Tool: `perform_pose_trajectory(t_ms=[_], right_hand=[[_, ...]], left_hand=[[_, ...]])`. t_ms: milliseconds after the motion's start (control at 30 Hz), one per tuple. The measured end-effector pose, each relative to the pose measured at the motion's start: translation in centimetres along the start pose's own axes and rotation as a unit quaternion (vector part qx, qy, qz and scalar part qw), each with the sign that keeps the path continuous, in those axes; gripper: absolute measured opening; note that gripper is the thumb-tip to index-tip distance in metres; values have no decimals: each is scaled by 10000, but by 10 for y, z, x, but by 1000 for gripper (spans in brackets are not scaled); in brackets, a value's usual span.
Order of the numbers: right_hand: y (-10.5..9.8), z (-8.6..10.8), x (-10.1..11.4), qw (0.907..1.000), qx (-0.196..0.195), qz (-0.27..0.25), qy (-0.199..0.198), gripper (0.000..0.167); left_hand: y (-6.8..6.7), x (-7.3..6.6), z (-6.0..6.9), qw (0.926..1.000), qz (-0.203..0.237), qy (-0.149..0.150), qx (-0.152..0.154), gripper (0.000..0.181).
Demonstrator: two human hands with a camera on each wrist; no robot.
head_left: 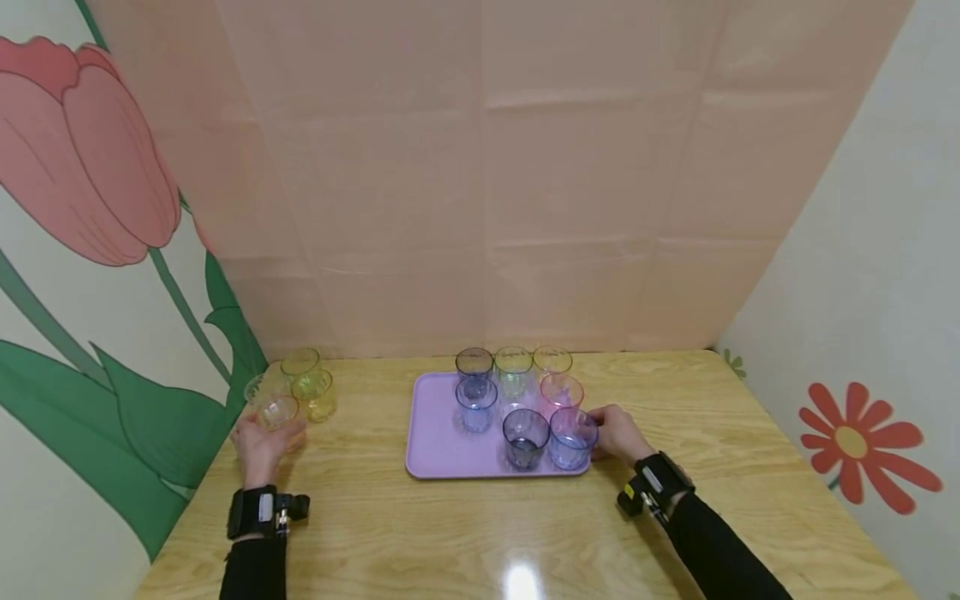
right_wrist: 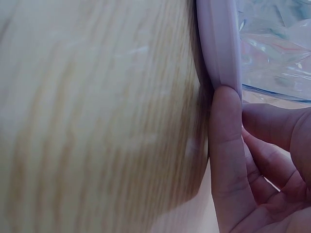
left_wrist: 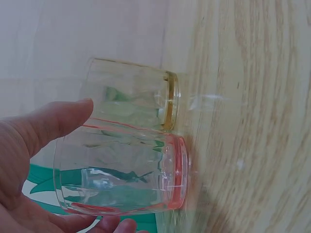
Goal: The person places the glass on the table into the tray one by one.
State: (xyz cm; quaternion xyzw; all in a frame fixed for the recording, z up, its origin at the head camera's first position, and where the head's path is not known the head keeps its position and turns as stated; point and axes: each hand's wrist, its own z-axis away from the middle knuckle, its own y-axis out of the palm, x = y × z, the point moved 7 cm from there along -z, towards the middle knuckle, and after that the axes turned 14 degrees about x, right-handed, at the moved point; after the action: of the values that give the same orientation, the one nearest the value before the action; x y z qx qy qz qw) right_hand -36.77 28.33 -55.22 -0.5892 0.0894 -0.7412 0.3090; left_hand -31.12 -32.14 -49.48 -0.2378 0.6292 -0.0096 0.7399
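At the left of the table my left hand (head_left: pixel 262 446) holds a clear glass with a pink base (left_wrist: pixel 121 170), thumb on one side and fingers on the other. The glass is upright; whether it touches the table I cannot tell. Close behind it stands a yellow-based glass (left_wrist: pixel 131 94), beside yellow glasses (head_left: pixel 313 396). My right hand (head_left: pixel 618 433) pinches the right rim of the purple tray (right_wrist: pixel 221 43) near its front corner, close to a blue glass (head_left: pixel 573 442). Also on the tray are a dark grey glass (head_left: pixel 525 442), a pink glass (head_left: pixel 562 392) and several others.
The wooden table (head_left: pixel 352 533) meets a pinkish covering (head_left: pixel 480 250) at the back. Painted walls flank it, with a tulip (head_left: pixel 90 150) left and a red flower (head_left: pixel 862 442) right. Glasses stand close together along the tray's right half and back.
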Motion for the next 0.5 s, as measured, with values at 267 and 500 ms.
perform_pose_trajectory(t_ms=[267, 500], right_hand=[[-1, 1, 1, 10000, -43, -34, -32, 22], [1, 2, 2, 9999, 26, -54, -121, 24]], left_hand=[[2, 1, -4, 9996, 194, -64, 183, 97], [3, 3, -4, 9997, 172, -53, 192, 93]])
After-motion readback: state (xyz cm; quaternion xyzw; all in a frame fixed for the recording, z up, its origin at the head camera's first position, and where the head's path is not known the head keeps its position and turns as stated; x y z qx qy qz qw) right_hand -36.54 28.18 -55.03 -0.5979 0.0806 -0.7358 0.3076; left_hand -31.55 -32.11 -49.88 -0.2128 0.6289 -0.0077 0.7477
